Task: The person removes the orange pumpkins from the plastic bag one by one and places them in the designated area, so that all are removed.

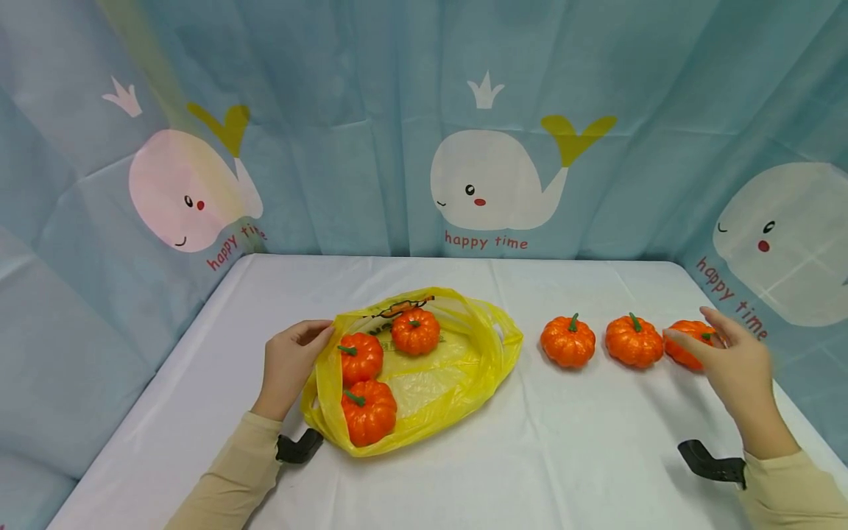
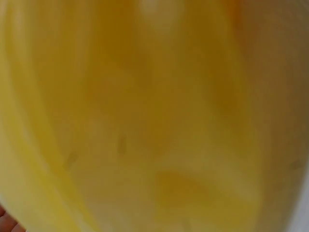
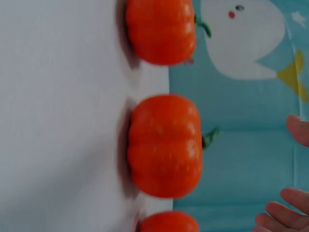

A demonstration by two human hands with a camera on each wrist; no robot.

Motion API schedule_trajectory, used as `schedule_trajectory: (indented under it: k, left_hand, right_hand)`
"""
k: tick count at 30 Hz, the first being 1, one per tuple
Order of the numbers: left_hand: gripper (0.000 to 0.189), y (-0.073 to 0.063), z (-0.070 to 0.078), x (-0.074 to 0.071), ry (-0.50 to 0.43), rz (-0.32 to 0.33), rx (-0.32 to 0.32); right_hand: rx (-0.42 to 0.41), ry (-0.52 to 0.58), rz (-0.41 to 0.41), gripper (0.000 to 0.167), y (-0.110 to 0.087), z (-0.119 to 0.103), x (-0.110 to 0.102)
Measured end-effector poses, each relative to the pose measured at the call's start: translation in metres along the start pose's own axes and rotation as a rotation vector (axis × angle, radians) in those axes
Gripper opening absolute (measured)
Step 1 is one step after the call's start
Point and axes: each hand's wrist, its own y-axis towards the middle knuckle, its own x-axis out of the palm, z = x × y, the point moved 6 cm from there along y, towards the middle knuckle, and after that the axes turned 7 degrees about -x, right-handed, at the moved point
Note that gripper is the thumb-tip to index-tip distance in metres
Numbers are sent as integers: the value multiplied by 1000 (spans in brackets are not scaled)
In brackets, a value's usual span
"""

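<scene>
A yellow plastic bag (image 1: 457, 416) lies with its mouth spread on the white table, and my left hand (image 1: 289, 368) pinches its left rim between thumb and fingers. Inside it sit three small orange pumpkins with green stems: one toward the back (image 1: 415, 333), one at the left (image 1: 363, 359) and one in front (image 1: 372, 416). The left wrist view is filled by blurred yellow bag film (image 2: 145, 121). To the bag's right, three pumpkins stand in a row: left (image 1: 567, 343), middle (image 1: 633, 343) and right (image 1: 682, 358). My right hand (image 1: 742, 368), thumb and fingers apart, hovers at the rightmost one, partly covering it.
A white cloth covers the table (image 1: 530, 471). Blue curtains (image 1: 371, 147) printed with whales hang behind and at both sides. A black wrist mount sticks out at the left wrist (image 1: 300, 447) and another at the right wrist (image 1: 710, 462).
</scene>
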Motion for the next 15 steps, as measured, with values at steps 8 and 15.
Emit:
schedule_trajectory:
  k: [8,15]
  left_hand:
    - [30,0,0,1,2,-2,-5]
    - [29,-1,1,0,2,4,9]
  right_hand:
    - [-137,19,-49,81,-9,-32,27]
    - [-210,95,-115,82,-19,-58,52]
